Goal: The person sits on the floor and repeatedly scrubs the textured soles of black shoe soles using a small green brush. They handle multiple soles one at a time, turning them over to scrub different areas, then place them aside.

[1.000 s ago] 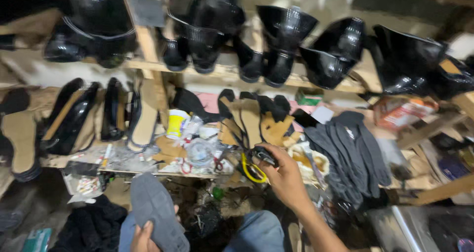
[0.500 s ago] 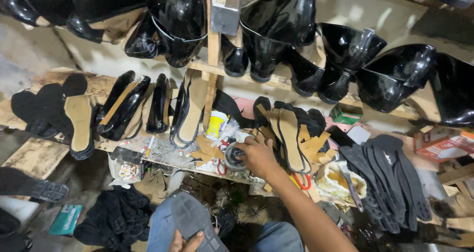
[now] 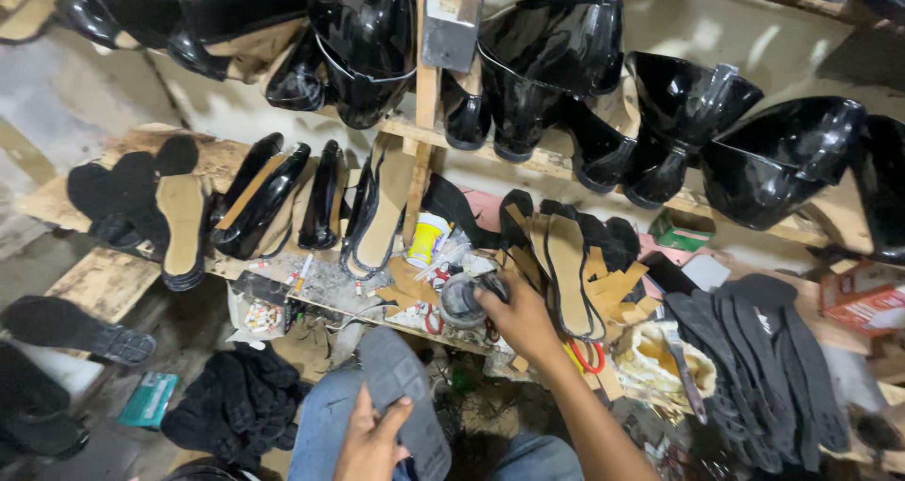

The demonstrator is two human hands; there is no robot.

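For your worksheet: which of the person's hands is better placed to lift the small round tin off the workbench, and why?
The right hand: it already rests on the round tin at the bench edge. The left hand is lower down, gripping the grey sole on the lap.

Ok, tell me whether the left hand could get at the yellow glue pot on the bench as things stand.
Probably not right away: the left hand is holding the grey sole on the lap, and the yellow glue pot stands far up the bench, beyond the right hand.

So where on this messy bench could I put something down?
Best is the bare plank left of the tan insole. Around the right hand on the small round tin, scraps crowd everything; the grey soles fill the right.
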